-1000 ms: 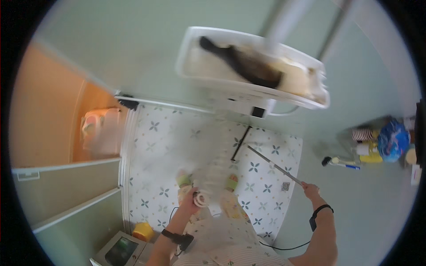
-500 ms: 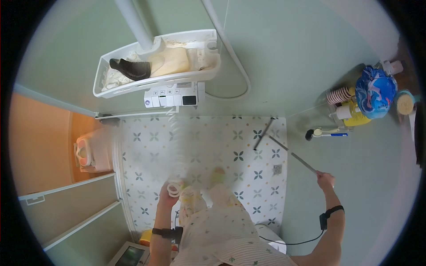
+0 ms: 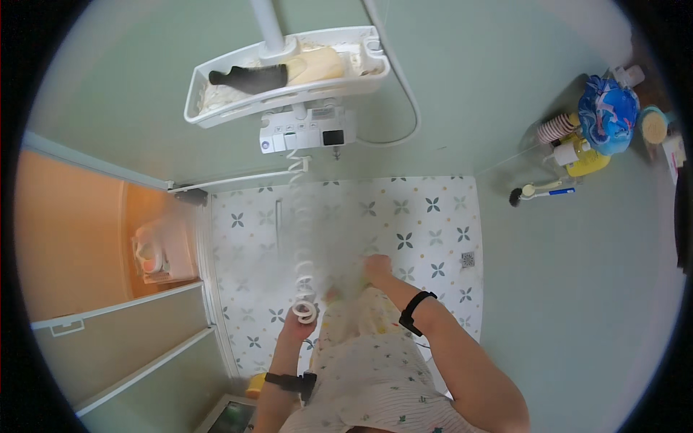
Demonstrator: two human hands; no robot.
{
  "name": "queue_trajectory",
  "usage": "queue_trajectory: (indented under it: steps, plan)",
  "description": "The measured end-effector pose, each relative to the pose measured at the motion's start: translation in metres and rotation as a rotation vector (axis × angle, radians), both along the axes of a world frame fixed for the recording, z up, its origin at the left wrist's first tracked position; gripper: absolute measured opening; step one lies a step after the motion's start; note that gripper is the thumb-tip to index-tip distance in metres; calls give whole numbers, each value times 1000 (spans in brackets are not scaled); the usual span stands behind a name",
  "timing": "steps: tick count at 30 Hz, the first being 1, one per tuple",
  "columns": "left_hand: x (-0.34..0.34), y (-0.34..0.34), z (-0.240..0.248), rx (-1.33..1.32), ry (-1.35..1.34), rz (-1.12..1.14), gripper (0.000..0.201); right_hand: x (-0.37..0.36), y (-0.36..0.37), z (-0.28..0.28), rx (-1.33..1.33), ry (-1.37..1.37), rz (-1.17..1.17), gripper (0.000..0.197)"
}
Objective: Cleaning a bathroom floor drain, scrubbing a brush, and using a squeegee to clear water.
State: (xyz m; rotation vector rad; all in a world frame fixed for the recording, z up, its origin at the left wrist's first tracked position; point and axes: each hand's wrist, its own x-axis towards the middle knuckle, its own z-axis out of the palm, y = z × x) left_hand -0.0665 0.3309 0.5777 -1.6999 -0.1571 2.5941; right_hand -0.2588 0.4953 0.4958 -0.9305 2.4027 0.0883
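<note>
My left hand (image 3: 294, 328) is closed at the lower end of a white coiled hose (image 3: 303, 278), beside my left leg. Whatever sits in the palm under the coils is hidden. The hose runs up to a white control unit (image 3: 307, 130) on the wall. My right hand (image 3: 377, 265) is closed in front of my legs, around the grip of a floor squeegee. The squeegee's long thin blade (image 3: 279, 222) shows faintly on the patterned floor (image 3: 433, 245) left of the hose. Haze and blur hide its pole.
Above the control unit hangs a white shelf (image 3: 216, 115) with a dark comb (image 3: 249, 78). Bottles, a blue bag (image 3: 608, 114) and brushes (image 3: 541, 192) are along the right wall. A glass door (image 3: 130, 317) stands at left; a floor drain (image 3: 468, 260) lies at right.
My right hand has swung left from the right wall to before my legs, carrying the squeegee blade from the floor's right side to its left. My left hand still holds the hose.
</note>
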Motion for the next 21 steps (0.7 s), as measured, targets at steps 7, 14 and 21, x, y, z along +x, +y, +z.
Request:
queue_trajectory:
  steps: [7, 14, 21]
  plan:
    - [10, -13, 12, 269, 118, -168, 37, -35, 117, 24, 227, 15, -93, 35]
    - [24, -19, 13, 153, 189, -167, 25, -79, 274, 71, 470, 56, -168, 35]
    - [31, 9, 24, 117, 225, 55, 21, -128, 389, 124, 775, 73, -240, 28]
